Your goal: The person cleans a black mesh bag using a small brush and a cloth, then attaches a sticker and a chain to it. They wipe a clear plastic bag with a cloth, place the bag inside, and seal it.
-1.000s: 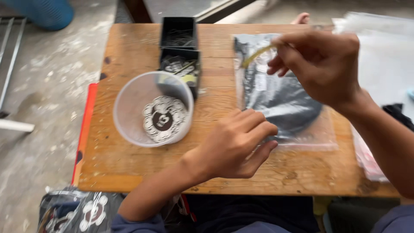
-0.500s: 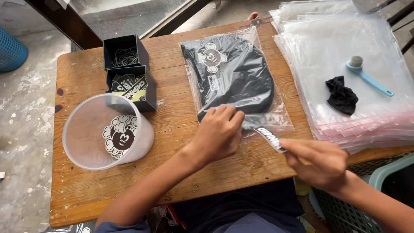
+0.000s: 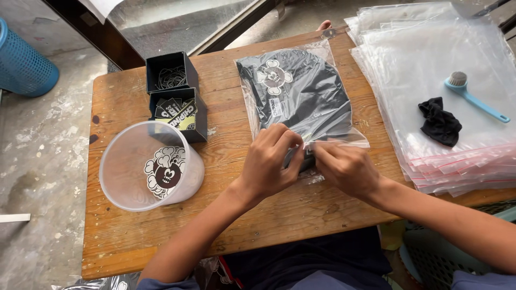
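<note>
A clear plastic bag [image 3: 301, 91] with a folded black garment inside lies on the wooden table [image 3: 269, 215]; the garment shows a white cartoon print. My left hand [image 3: 271, 158] and my right hand [image 3: 344, 166] meet at the bag's near edge, fingers pinched on the plastic flap there. The two hands almost touch each other. What lies right under the fingers is hidden.
A clear plastic tub [image 3: 148, 166] holding round stickers stands at the left. Two small black boxes [image 3: 174, 91] sit behind it. A stack of clear bags [image 3: 446, 64] at the right carries a blue brush [image 3: 473, 96] and a black cloth [image 3: 439, 122]. A blue basket [image 3: 24, 67] stands on the floor.
My right hand, which pulled a thin strip away to the right, has come back to the bag's near edge. Both hands now pinch the flap together. The view has shifted slightly.
</note>
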